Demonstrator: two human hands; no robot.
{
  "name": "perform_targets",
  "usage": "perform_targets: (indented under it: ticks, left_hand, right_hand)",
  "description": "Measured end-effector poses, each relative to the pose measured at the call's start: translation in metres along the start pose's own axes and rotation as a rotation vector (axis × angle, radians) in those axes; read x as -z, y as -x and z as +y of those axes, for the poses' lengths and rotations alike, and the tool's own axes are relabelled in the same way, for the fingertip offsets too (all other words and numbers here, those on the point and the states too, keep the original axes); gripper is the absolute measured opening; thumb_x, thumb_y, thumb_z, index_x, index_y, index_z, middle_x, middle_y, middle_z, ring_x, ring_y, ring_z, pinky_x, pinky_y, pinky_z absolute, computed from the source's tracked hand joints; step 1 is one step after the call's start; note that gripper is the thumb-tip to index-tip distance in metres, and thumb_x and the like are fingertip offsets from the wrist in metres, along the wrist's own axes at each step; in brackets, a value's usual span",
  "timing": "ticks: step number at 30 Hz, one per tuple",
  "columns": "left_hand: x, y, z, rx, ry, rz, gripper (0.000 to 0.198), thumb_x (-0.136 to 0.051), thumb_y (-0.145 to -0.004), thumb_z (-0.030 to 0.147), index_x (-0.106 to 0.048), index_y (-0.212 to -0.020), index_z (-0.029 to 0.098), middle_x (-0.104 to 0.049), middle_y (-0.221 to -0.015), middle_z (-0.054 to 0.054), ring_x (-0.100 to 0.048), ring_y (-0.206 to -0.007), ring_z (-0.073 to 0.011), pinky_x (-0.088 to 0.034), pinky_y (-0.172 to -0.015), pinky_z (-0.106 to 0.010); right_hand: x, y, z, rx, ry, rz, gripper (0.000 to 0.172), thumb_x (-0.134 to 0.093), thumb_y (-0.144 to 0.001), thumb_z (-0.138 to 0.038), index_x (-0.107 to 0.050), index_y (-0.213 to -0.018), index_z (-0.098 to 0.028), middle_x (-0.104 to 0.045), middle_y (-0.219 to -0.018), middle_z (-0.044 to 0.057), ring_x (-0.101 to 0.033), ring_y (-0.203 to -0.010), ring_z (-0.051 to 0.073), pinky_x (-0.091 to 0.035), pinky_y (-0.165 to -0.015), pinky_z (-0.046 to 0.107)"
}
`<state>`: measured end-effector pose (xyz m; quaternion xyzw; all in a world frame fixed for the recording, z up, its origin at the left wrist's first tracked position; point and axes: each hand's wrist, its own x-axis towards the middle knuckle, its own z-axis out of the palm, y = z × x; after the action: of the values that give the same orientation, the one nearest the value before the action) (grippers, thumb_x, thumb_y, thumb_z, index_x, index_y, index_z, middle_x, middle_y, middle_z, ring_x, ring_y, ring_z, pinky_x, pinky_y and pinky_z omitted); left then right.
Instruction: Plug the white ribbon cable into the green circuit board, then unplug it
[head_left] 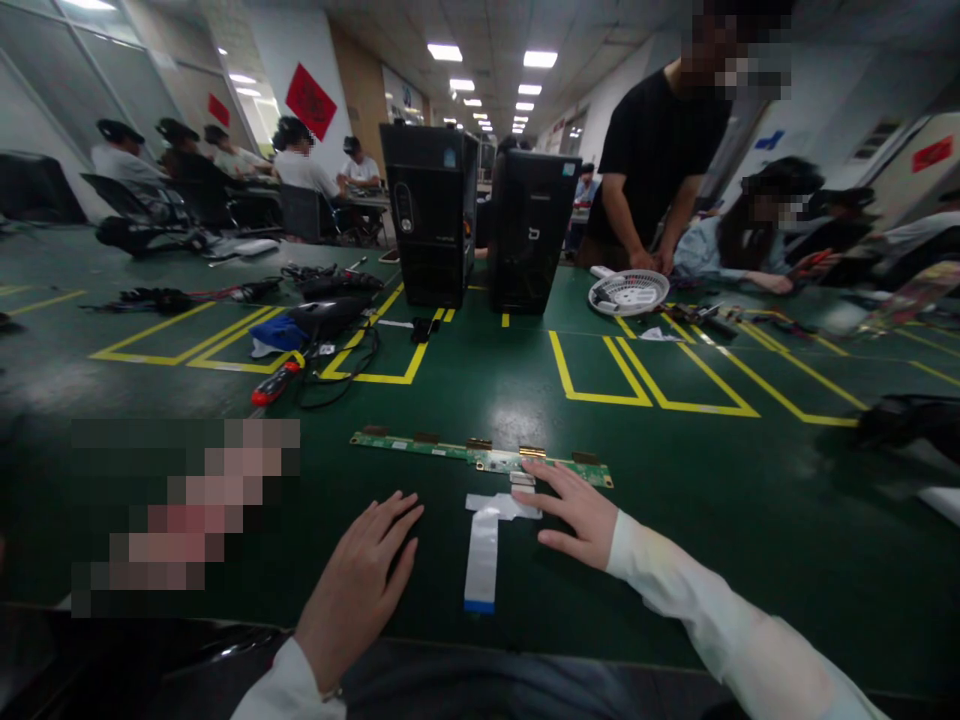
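A long, narrow green circuit board (450,452) lies across the table in front of me. A white flat ribbon cable (481,560) with a blue end lies just below it, folded near the top and meeting the board at a small connector. My right hand (574,505) rests with its fingers spread, the fingertips at the board's lower edge and beside the cable's upper end. To the left of the cable, my left hand (367,575) lies on the table, fingers stretched out, holding nothing.
Two black computer towers (431,215) stand at the back. A red-and-black screwdriver (277,383) and dark cables (337,350) lie to the left. Yellow tape (607,400) marks boxes on the green table. A person in black (652,150) stands behind a white round basket (628,292).
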<state>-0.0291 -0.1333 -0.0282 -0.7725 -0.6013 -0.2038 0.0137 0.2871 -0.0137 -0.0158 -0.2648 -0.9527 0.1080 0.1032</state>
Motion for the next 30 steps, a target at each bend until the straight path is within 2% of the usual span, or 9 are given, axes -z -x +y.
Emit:
perform_targets:
  ticks: [4,8,18,22,26,30]
  left_hand:
    - [0.000,0.000,0.001,0.010,-0.004,0.003,0.037,-0.042,-0.093,0.028,-0.052,-0.128,0.022,-0.054,-0.134,-0.007,-0.047,-0.127,-0.0230,-0.038,-0.107,-0.048]
    - [0.001,0.000,0.002,0.010,0.002,0.020,0.037,-0.042,-0.093,0.028,-0.053,-0.127,0.022,-0.055,-0.133,-0.007,-0.048,-0.126,-0.0231,-0.039,-0.106,-0.047]
    - [-0.001,0.001,-0.001,-0.004,0.002,0.020,0.037,-0.041,-0.094,0.031,-0.051,-0.129,0.022,-0.055,-0.133,-0.007,-0.048,-0.126,-0.0234,-0.039,-0.106,-0.048]
    - [-0.002,0.002,-0.002,0.010,0.001,0.014,0.038,-0.040,-0.094,0.033,-0.050,-0.129,0.023,-0.054,-0.134,-0.007,-0.048,-0.126,-0.0239,-0.039,-0.105,-0.048]
    - [-0.003,0.002,-0.003,0.013,0.003,0.002,0.039,-0.041,-0.094,0.034,-0.050,-0.130,0.022,-0.052,-0.136,-0.007,-0.047,-0.127,-0.0242,-0.038,-0.106,-0.049]
    - [-0.003,0.001,-0.002,0.011,0.008,0.001,0.038,-0.041,-0.094,0.033,-0.050,-0.129,0.022,-0.053,-0.135,-0.007,-0.047,-0.127,-0.0240,-0.037,-0.107,-0.049]
  right_hand:
    - [0.000,0.014,0.001,-0.025,0.016,0.016,0.055,-0.036,-0.093,-0.055,-0.046,-0.138,-0.026,-0.029,-0.151,0.011,-0.027,-0.139,0.025,-0.026,-0.112,0.048]
    - [0.001,0.041,0.005,-0.105,0.059,0.040,0.056,-0.038,-0.092,-0.055,-0.042,-0.141,-0.027,-0.028,-0.152,0.009,-0.028,-0.138,0.026,-0.027,-0.111,0.049]
    - [-0.007,0.144,0.021,-0.400,0.265,0.192,0.050,-0.033,-0.096,-0.042,-0.035,-0.144,-0.029,-0.027,-0.151,0.008,-0.036,-0.134,0.026,-0.038,-0.105,0.049]
    - [-0.008,0.179,0.030,-0.494,0.366,0.236,0.050,-0.034,-0.095,-0.042,-0.037,-0.143,-0.029,-0.034,-0.148,0.009,-0.043,-0.129,0.027,-0.044,-0.100,0.048]
    - [-0.010,0.199,0.032,-0.687,0.444,0.224,0.053,-0.033,-0.094,-0.047,-0.045,-0.139,-0.023,-0.044,-0.139,0.015,-0.051,-0.121,0.030,-0.048,-0.095,0.047]
    - [-0.018,0.206,0.028,-0.862,0.472,0.311,0.057,-0.030,-0.092,-0.050,-0.045,-0.138,-0.020,-0.045,-0.137,0.017,-0.050,-0.121,0.034,-0.047,-0.095,0.052]
